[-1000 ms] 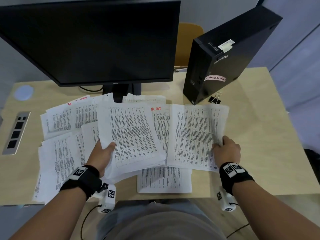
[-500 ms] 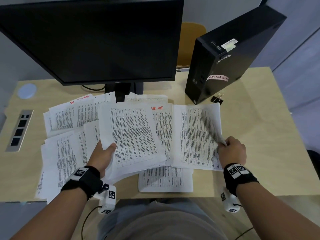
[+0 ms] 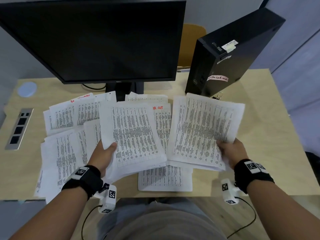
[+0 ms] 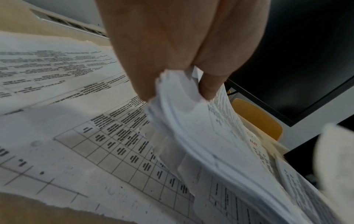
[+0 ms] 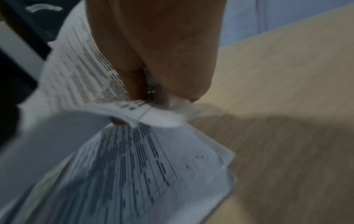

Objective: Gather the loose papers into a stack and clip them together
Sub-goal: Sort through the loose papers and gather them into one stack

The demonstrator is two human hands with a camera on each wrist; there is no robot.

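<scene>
Gathering was underway: the left hand [image 3: 103, 153] gripped one sheaf of white printed papers [image 3: 133, 134], the right hand [image 3: 232, 151] another sheaf [image 3: 204, 129], above loose sheets [image 3: 62, 153] on the pale wooden worktop [image 3: 270, 144]. Next, probably merge both; the black binder clip [image 3: 219, 97] waited beside the computer tower [image 3: 225, 59].

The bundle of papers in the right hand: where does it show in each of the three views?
Head: the right-hand bundle sits right of centre, lifted, gripped at its lower right corner by the right hand.
Left wrist: only a blurred pale shape at the right edge, possibly it; cannot tell.
Right wrist: fills the lower left, the right-hand bundle pinched below the fingers.
Shared landmark: the black computer tower, dark at the right wrist view's upper left.
</scene>
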